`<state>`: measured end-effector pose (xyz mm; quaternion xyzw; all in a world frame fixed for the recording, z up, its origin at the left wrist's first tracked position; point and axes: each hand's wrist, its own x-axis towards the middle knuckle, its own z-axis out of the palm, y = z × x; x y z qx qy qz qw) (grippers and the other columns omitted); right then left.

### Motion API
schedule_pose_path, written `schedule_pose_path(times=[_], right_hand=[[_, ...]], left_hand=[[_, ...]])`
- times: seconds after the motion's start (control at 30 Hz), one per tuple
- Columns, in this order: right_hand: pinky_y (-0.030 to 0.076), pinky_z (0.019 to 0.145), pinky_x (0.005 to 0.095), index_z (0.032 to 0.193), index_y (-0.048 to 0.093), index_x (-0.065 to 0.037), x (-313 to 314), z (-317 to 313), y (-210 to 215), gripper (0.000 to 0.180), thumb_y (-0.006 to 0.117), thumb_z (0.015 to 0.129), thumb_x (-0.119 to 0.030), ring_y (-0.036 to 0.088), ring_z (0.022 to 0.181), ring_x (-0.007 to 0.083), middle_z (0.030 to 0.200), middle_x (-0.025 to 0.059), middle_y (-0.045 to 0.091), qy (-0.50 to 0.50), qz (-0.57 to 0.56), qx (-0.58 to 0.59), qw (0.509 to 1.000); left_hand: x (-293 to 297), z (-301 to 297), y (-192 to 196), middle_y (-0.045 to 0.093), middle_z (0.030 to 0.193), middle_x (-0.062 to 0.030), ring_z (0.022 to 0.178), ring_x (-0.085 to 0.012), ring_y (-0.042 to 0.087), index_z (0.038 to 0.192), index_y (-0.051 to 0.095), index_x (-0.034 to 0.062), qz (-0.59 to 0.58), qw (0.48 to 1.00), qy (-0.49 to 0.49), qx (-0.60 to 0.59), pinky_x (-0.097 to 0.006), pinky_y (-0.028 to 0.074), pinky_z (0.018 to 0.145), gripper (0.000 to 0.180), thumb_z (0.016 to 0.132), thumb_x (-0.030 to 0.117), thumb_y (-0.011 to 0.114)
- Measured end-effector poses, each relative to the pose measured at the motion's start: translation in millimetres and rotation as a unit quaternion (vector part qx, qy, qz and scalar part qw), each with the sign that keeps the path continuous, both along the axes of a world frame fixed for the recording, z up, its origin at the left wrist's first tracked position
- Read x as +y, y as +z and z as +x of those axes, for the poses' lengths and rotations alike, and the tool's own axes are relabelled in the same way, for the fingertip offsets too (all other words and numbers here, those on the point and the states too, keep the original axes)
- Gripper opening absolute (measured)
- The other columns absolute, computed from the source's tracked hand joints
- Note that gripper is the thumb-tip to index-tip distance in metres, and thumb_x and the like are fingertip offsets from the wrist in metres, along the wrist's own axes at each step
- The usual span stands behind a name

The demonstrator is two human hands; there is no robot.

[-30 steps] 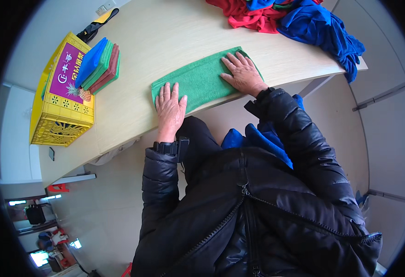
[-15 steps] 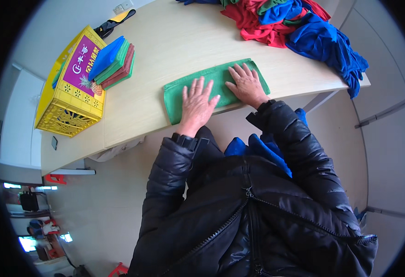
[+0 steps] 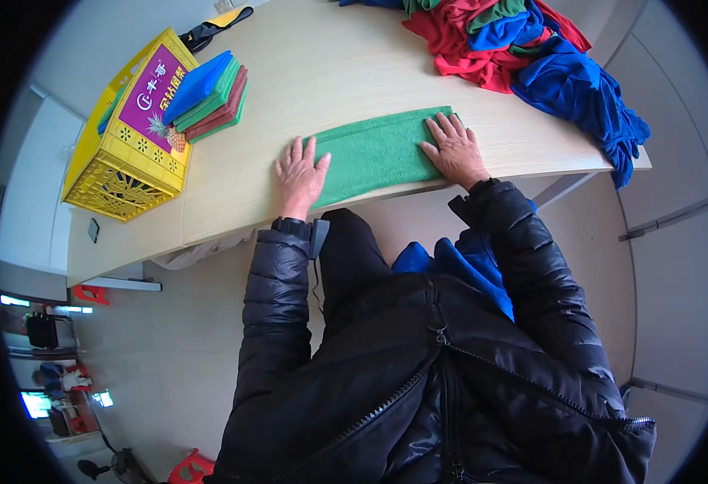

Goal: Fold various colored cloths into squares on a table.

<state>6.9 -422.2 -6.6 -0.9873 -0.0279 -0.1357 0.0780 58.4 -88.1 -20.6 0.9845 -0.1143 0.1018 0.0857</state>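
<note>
A green towel [image 3: 380, 155], folded into a long flat strip, lies along the table's near edge. My left hand [image 3: 299, 174] rests on its left end, fingers stretched out and palm down. On the right end lies my right hand [image 3: 456, 148], also flat with its fingers spread. Neither hand grips anything. Parts of both towel ends are hidden under my hands.
A yellow crate [image 3: 128, 149] stands at the left of the table [image 3: 289, 73], with a stack of folded towels [image 3: 210, 97] against it. A dark phone-like object [image 3: 93, 231] lies near the left edge. A heap of red, blue and green cloths [image 3: 523, 48] covers the far right, partly hanging over.
My left hand has slid left to the towel's left end. My right hand has shifted slightly right along the cloth, and the towel looks smoother.
</note>
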Motion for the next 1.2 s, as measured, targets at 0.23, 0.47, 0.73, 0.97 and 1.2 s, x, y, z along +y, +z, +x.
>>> schedule_pose_path(times=[0.23,0.47,0.73,0.97,1.2], right_hand=[[0.022,0.119,0.0570,0.152,0.041,-0.013,29,-7,12,0.064,0.046,0.101,-0.051,0.029,0.149,0.0360,0.158,0.0144,0.037,0.035,-0.017,-0.003,0.999],[0.022,0.119,0.0578,0.152,0.040,-0.010,77,4,12,0.065,0.046,0.101,-0.050,0.028,0.149,0.0379,0.159,0.0154,0.035,0.081,0.011,-0.014,0.997],[0.020,0.120,0.0565,0.153,0.039,-0.010,82,6,2,0.066,0.042,0.102,-0.051,0.025,0.150,0.0363,0.160,0.0137,0.034,0.071,-0.017,0.024,0.997],[0.021,0.120,0.0556,0.151,0.041,-0.010,123,6,2,0.063,0.043,0.101,-0.047,0.028,0.149,0.0368,0.158,0.0149,0.036,0.105,-0.002,0.007,0.994],[0.025,0.119,0.0553,0.143,0.049,-0.004,136,-14,13,0.058,0.054,0.097,-0.039,0.034,0.145,0.0367,0.152,0.0157,0.043,0.161,0.040,0.004,0.986]], left_hand=[[-12,-29,46,0.056,0.138,-0.0231,0.129,-0.0377,0.052,0.120,0.063,0.0006,-0.036,0.988,0.147,0.035,-0.050,0.042,0.106,0.050,0.092,0.043,0.066],[2,4,8,0.069,0.110,-0.0194,0.099,-0.0373,0.067,0.102,0.065,-0.0001,-0.239,0.966,0.097,0.028,-0.049,0.053,0.087,0.032,0.087,0.027,0.073],[38,8,25,0.071,0.112,-0.0106,0.099,-0.0245,0.069,0.120,0.064,0.0002,-0.694,0.643,-0.012,0.323,-0.040,0.055,0.090,0.031,0.094,0.017,0.068],[36,-2,83,0.067,0.122,-0.0101,0.106,-0.0216,0.067,0.136,0.055,0.0012,-0.767,0.550,-0.009,0.331,-0.037,0.055,0.093,0.044,0.095,0.013,0.065],[-34,16,110,0.063,0.116,-0.0078,0.096,-0.0170,0.065,0.151,0.037,0.0015,-0.737,0.609,-0.158,0.246,-0.034,0.054,0.085,0.065,0.093,0.010,0.066]])
